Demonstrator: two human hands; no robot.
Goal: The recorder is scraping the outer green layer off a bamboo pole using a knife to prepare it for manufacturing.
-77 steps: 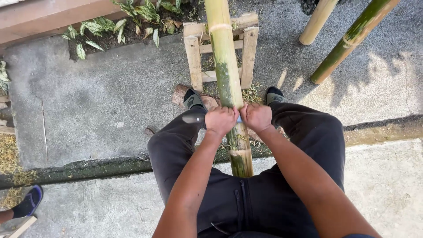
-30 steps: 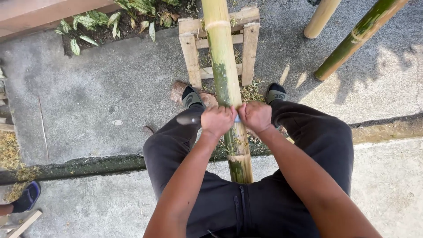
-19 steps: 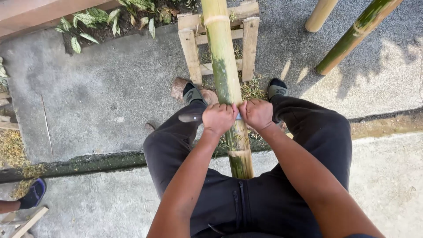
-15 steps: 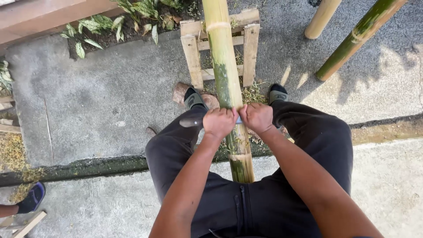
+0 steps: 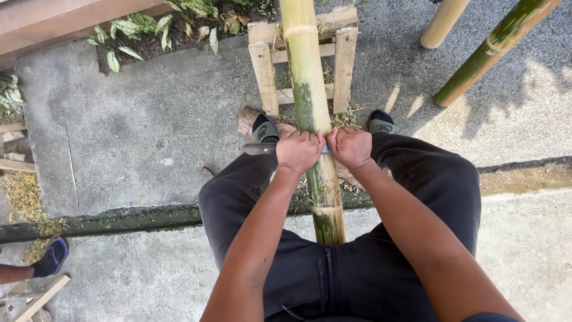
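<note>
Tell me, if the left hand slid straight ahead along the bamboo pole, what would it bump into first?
Probably the wooden frame. The left hand grips a blade laid across the bamboo pole, knuckles pointing up the pole. Ahead the pole runs bare until it crosses the frame's slats, though depth is hard to judge.

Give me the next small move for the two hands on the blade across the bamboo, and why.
Probably draw the blade toward the body along the bamboo pole: left hand and right hand grip it on either side of the pole, with green skin showing on the stretch just below them.
</note>
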